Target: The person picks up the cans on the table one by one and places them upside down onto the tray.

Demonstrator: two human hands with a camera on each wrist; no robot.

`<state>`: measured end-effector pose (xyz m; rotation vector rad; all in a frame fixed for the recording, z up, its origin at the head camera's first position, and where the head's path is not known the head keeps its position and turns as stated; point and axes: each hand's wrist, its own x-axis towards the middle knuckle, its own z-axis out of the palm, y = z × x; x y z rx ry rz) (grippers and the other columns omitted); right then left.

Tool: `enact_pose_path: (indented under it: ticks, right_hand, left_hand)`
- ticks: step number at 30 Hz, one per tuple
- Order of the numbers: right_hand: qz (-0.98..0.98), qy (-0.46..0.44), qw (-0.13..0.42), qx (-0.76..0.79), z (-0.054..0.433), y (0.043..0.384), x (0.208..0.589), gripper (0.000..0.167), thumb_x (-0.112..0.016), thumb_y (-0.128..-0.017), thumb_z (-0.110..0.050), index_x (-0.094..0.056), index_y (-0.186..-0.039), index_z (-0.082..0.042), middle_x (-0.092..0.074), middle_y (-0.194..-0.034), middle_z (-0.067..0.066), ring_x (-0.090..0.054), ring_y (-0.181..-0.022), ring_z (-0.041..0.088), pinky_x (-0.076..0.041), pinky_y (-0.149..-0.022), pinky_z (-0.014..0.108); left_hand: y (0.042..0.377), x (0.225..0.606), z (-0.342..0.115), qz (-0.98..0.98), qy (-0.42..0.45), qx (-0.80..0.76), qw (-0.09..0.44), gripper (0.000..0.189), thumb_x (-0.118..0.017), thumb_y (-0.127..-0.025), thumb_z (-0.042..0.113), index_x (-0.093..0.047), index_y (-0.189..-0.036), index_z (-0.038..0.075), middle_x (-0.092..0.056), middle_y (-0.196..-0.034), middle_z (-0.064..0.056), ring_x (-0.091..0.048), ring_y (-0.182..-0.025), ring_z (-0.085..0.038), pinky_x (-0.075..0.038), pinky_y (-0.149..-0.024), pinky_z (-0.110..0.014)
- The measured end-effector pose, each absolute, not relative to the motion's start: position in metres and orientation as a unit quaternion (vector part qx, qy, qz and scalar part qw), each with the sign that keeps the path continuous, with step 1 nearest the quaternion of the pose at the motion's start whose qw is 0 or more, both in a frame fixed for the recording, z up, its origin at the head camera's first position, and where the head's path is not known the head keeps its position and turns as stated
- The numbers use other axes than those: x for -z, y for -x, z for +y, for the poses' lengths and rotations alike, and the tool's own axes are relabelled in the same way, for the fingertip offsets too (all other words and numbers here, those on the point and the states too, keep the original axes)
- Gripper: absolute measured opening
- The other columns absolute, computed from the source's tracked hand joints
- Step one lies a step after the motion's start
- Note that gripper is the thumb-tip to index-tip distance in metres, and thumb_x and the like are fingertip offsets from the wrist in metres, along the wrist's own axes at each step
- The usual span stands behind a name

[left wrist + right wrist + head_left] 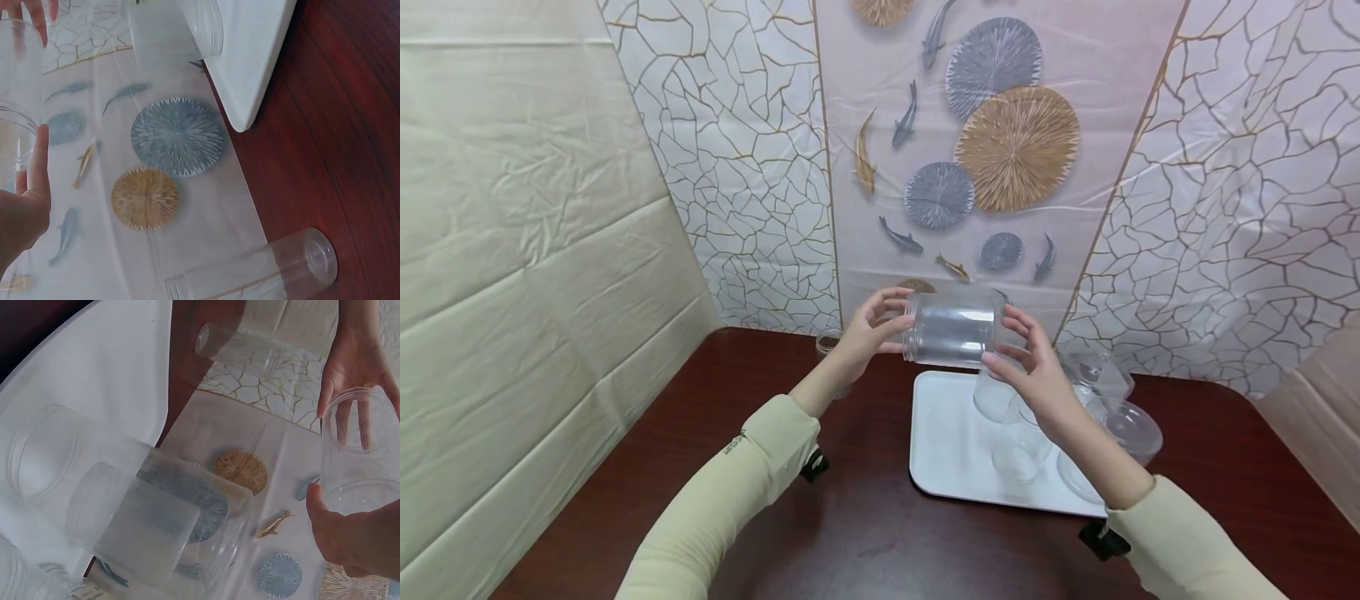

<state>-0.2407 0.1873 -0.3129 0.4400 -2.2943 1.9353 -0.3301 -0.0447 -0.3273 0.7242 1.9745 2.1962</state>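
Observation:
A clear plastic jar [953,329] lies sideways in the air between both hands, above the back edge of a white tray [951,454]. My left hand [867,329] grips its threaded mouth, thumb on the near side and fingers at the far side. At the base end, my right hand [1037,371] holds the jar between thumb and fingers. In the right wrist view the jar [340,464] is see-through, and the left palm [357,369] faces its open mouth. The left wrist view cuts off part of the jar at its edge.
Several clear containers, among them a jar [992,398] and a smaller one [1017,460], stand on the tray, partly behind the right arm. A slim clear jar [281,269] stands on the dark red table [850,533] behind the left forearm. A patterned cloth [880,225] hangs behind.

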Motion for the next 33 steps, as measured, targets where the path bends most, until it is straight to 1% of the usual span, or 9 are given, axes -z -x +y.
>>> enact_pose_path:
  ticks: [5,8,12,16,18,21,24,26,33]
  right_hand:
    - [-0.74,-0.141,0.04,-0.656,0.185,0.237,0.311,0.068,-0.053,-0.095,-0.008,-0.013,-0.15,-0.016,-0.015,-0.15,0.015,-0.033,-0.128,0.036,-0.051,-0.083,0.018]
    - [-0.738,-0.138,0.029,-0.66,0.185,0.235,0.31,0.065,-0.052,-0.096,-0.012,-0.015,-0.149,-0.019,-0.016,-0.15,0.015,-0.033,-0.129,0.035,-0.05,-0.083,0.018]
    - [-0.743,-0.136,0.026,-0.655,0.186,0.234,0.31,0.064,-0.055,-0.095,-0.021,-0.02,-0.148,-0.021,-0.017,-0.151,0.019,-0.037,-0.127,0.031,-0.049,-0.084,0.019]
    - [-0.742,-0.142,0.031,-0.654,0.187,0.234,0.31,0.067,-0.059,-0.093,-0.025,-0.022,-0.148,-0.022,-0.019,-0.149,0.023,-0.042,-0.122,0.028,-0.048,-0.081,0.019]
    - [-0.744,-0.142,0.029,-0.653,0.186,0.233,0.309,0.069,-0.06,-0.092,-0.024,-0.021,-0.148,-0.023,-0.02,-0.149,0.023,-0.042,-0.121,0.026,-0.048,-0.081,0.019]
    - [-0.752,-0.142,0.019,-0.644,0.187,0.232,0.307,0.068,-0.058,-0.094,-0.021,-0.018,-0.149,-0.025,-0.02,-0.149,0.023,-0.044,-0.118,0.019,-0.048,-0.081,0.018]
    - [-0.756,-0.142,0.013,-0.638,0.187,0.23,0.304,0.066,-0.055,-0.095,-0.015,-0.019,-0.149,-0.021,-0.023,-0.147,0.022,-0.049,-0.109,0.007,-0.049,-0.08,0.019]
    - [-0.761,-0.145,0.009,-0.632,0.187,0.229,0.304,0.066,-0.054,-0.095,-0.012,-0.018,-0.15,-0.019,-0.025,-0.146,0.021,-0.051,-0.104,0.002,-0.049,-0.079,0.02]
    - [-0.765,-0.15,-0.007,-0.626,0.188,0.23,0.307,0.066,-0.055,-0.094,-0.012,-0.019,-0.149,-0.016,-0.031,-0.138,0.02,-0.053,-0.099,0.001,-0.051,-0.078,0.022]
  left_hand:
    - [0.323,0.33,-0.046,0.64,-0.25,-0.725,0.045,0.048,-0.057,-0.088,0.012,-0.044,-0.134,0.007,-0.048,-0.128,-0.012,-0.057,-0.102,-0.018,-0.055,-0.082,-0.044]
    - [0.317,0.33,-0.046,0.635,-0.26,-0.727,0.039,0.054,-0.061,-0.085,0.021,-0.043,-0.134,0.007,-0.048,-0.128,-0.012,-0.057,-0.099,-0.016,-0.056,-0.082,-0.042]
    - [0.311,0.331,-0.047,0.629,-0.267,-0.729,0.036,0.062,-0.066,-0.081,0.029,-0.043,-0.134,0.006,-0.048,-0.127,-0.01,-0.058,-0.097,-0.015,-0.055,-0.083,-0.044]
    - [0.307,0.332,-0.049,0.623,-0.27,-0.733,0.035,0.056,-0.062,-0.083,0.022,-0.043,-0.133,0.006,-0.049,-0.125,-0.009,-0.058,-0.097,-0.015,-0.055,-0.082,-0.042]
    - [0.306,0.333,-0.05,0.62,-0.273,-0.735,0.036,0.054,-0.06,-0.084,0.019,-0.043,-0.133,0.006,-0.049,-0.125,-0.009,-0.058,-0.096,-0.015,-0.056,-0.08,-0.04]
    - [0.304,0.333,-0.051,0.617,-0.28,-0.735,0.036,0.055,-0.059,-0.085,0.017,-0.04,-0.135,0.003,-0.049,-0.125,-0.01,-0.058,-0.096,-0.014,-0.057,-0.079,-0.037]
    - [0.303,0.334,-0.052,0.617,-0.286,-0.732,0.037,0.059,-0.061,-0.084,0.019,-0.038,-0.136,0.001,-0.048,-0.127,-0.012,-0.057,-0.097,-0.014,-0.057,-0.079,-0.037]
    - [0.302,0.335,-0.053,0.618,-0.289,-0.73,0.038,0.06,-0.062,-0.084,0.021,-0.038,-0.136,0.001,-0.047,-0.128,-0.014,-0.057,-0.098,-0.015,-0.057,-0.079,-0.037]
    - [0.297,0.338,-0.056,0.626,-0.286,-0.724,0.052,0.061,-0.062,-0.085,0.022,-0.037,-0.137,0.001,-0.045,-0.131,-0.017,-0.056,-0.101,-0.017,-0.056,-0.08,-0.04]
